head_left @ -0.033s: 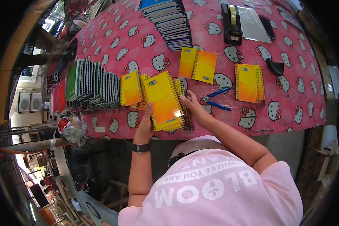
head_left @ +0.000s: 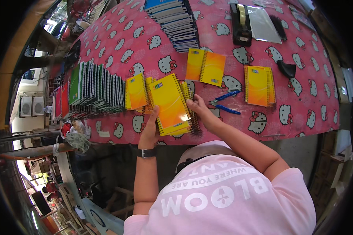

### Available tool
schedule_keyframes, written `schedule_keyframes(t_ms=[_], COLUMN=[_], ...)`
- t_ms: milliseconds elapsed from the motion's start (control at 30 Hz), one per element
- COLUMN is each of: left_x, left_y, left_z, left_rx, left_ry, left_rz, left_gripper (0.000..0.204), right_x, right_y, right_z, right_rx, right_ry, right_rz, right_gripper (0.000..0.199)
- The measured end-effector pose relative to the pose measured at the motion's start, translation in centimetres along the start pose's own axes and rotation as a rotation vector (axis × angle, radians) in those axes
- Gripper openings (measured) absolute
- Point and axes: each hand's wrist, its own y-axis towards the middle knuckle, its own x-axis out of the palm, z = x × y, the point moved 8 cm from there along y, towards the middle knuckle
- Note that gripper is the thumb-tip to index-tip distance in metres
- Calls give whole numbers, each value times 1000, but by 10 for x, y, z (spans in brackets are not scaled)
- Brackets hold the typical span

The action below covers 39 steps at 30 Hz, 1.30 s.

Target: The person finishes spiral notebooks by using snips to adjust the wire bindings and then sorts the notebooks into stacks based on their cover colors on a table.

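A yellow-orange spiral notebook (head_left: 170, 103) lies tilted on top of a small pile of similar ones near the front edge of the table. My left hand (head_left: 151, 126), with a dark watch on its wrist, grips the notebook's lower left edge. My right hand (head_left: 198, 107) holds its right side, with the fingers on the wire spiral. Another yellow notebook (head_left: 136, 92) lies just to the left. Blue-handled pliers (head_left: 223, 102) rest right next to my right hand.
The table (head_left: 302, 113) wears a pink cloth printed with cartoon cats. A row of upright spiral notebooks (head_left: 94, 88) fills the left. Behind lie an opened yellow notebook (head_left: 206, 66), a tall notebook stack (head_left: 176, 21) and a black tape dispenser (head_left: 241, 25). More yellow notebooks (head_left: 259, 85) lie at right.
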Motion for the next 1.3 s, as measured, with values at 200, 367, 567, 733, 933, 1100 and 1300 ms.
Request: schedule_keyframes(t_ms=[200, 367, 567, 733, 933, 1100, 1300], left_x=[15, 9, 6, 7, 9, -3, -6], left_y=[1, -4, 1, -5, -18, 0, 17], left_z=[16, 10, 6, 12, 9, 6, 7], left_rx=[-29, -5, 106, 82, 27, -147, -208], left_ry=[94, 5, -115, -115, -49, 82, 46], left_rz=[3, 69, -46, -106, -288, -506, -454], left_gripper=[56, 57, 59, 61, 63, 63, 59], right_x=[5, 2, 4, 20, 36, 35, 33], right_y=[6, 1, -4, -4, -28, -40, -28], right_z=[-6, -9, -13, -6, -3, -11, 23], right_rx=[85, 144, 11, -122, -139, -342, -283], right_ry=[-159, 6, -64, -61, 186, 82, 278], right_rz=[-114, -198, -172, -173, -168, -72, 78], right_gripper=[106, 107, 111, 115, 115, 115, 113])
